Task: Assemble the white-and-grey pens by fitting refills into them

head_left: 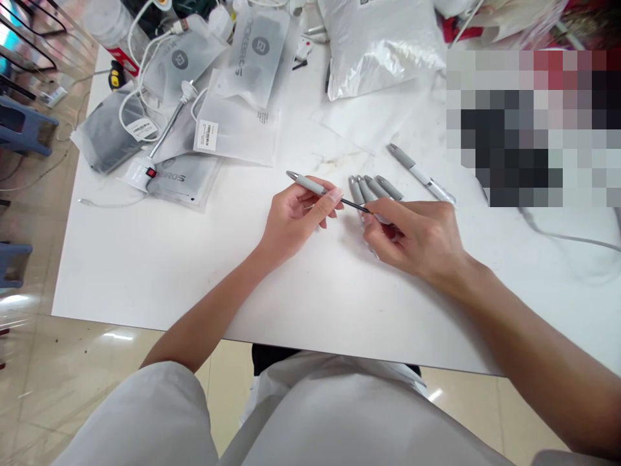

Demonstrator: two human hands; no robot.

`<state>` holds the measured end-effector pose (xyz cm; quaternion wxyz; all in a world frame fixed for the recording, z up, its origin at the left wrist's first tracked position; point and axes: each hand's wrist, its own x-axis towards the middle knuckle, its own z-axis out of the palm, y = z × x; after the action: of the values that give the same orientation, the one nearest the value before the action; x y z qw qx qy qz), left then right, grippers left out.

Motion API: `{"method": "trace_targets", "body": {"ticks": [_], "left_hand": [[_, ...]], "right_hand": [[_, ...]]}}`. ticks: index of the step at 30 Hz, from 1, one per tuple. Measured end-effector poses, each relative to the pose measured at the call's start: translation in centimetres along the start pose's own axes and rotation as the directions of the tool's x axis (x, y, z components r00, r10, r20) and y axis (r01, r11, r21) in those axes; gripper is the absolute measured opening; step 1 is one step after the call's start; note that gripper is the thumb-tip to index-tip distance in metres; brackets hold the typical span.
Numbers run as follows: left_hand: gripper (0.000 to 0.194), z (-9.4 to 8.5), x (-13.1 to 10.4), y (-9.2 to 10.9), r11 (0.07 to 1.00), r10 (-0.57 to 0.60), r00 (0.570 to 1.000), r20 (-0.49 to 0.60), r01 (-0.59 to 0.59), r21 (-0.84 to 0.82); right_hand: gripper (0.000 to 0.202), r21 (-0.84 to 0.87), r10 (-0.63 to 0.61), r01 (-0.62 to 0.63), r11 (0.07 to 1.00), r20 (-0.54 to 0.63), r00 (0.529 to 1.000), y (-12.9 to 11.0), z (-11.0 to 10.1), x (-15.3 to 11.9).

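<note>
My left hand (295, 217) pinches a grey pen barrel (306, 183) between thumb and fingers, its tip end pointing up and left. A thin dark refill (353, 204) sticks out of the barrel's lower right end. The fingertips of my right hand (412, 233) are closed on the far end of that refill. Several grey pen parts (371, 188) lie side by side just behind my right hand, their lower ends partly hidden by it. Farther right, a grey and white pen (420, 171) rests on the table.
Frosted packages (257, 55) and a white gooseneck lamp (167, 129) with cables crowd the back left of the white table (145, 272). A large white plastic bag (383, 45) stands at the back. One cable (567, 234) runs along the right side.
</note>
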<state>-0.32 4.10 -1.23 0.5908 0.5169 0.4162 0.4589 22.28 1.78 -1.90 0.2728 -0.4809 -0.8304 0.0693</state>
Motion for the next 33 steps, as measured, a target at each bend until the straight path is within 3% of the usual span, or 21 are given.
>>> {"method": "trace_targets", "body": {"ticks": [9, 23, 33], "left_hand": [[0.039, -0.12, 0.18, 0.02, 1.000, 0.005, 0.999, -0.036, -0.006, -0.023], [0.041, -0.12, 0.17, -0.02, 1.000, 0.005, 0.998, -0.061, -0.006, -0.015], [0.039, -0.11, 0.13, 0.01, 1.000, 0.005, 0.998, -0.061, -0.005, 0.002]], "right_hand": [[0.027, 0.002, 0.012, -0.012, 1.000, 0.010, 1.000, 0.08, -0.02, -0.09], [0.022, -0.031, -0.006, 0.003, 1.000, -0.079, 0.997, -0.17, 0.09, 0.21], [0.020, 0.006, 0.020, -0.020, 1.000, -0.047, 0.999, -0.09, 0.01, 0.04]]}}
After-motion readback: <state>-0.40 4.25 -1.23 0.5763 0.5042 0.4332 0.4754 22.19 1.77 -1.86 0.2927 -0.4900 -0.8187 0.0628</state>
